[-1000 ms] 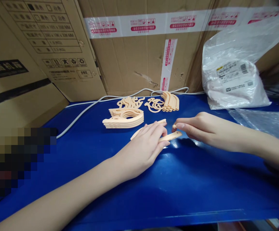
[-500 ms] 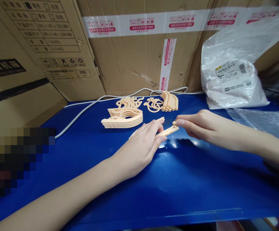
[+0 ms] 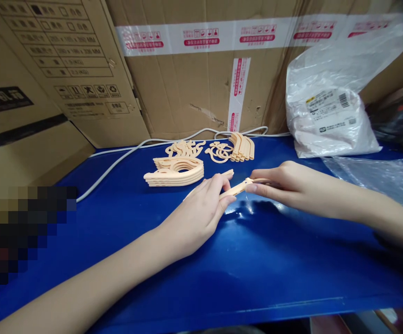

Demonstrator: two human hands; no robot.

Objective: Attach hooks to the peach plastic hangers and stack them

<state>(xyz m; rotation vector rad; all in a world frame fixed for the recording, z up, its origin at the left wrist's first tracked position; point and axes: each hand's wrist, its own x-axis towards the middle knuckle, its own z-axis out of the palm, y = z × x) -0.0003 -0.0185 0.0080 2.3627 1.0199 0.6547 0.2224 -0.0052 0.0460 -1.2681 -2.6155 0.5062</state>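
My left hand (image 3: 204, 204) is wrapped over a beige plastic hanger piece (image 3: 238, 189), holding it just above or on the blue table. The piece points right from between thumb and fingers, and a second beige end (image 3: 228, 173) shows beyond the knuckles. My right hand (image 3: 278, 183) pinches a thin beige hanger hook (image 3: 262, 180), mostly covered by the fingers. The hook's end meets the tip of the hanger piece. Behind my left hand lies a stack of beige hanger frames (image 3: 176, 172).
Loose beige hooks (image 3: 185, 148), ring-shaped parts (image 3: 219, 152) and a bundle of hanger arms (image 3: 242, 147) lie at the back. A white cable (image 3: 118, 160) runs along the cardboard boxes (image 3: 183, 93). A filled white plastic bag (image 3: 331, 120) stands at the back right of the blue table (image 3: 257, 278).
My right hand has turned slightly and come closer to the left; the hook's end now sits at the tip of the hanger piece instead of just above it. The whole view has shifted a little.
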